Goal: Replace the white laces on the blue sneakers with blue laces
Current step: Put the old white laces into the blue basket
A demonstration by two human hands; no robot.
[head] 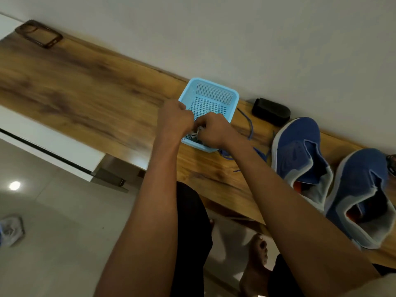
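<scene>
Two blue sneakers stand on the wooden table at the right with no laces in them: one (300, 151) nearer the wall, the other (362, 194) at the table's front edge. A blue lace (250, 129) lies loose on the wood between the sneakers and a light blue perforated basket (214, 91). Over the basket's near corner my left hand (174, 120) and my right hand (214, 129) are both curled, and a bunch of white lace (196, 132) shows between them. My fingers hide most of the white lace.
A black case (271, 111) lies against the wall behind the basket. A phone in a dark cover (39, 36) rests at the table's far left. Below the table I see tiled floor, my legs and a bare foot (256, 260).
</scene>
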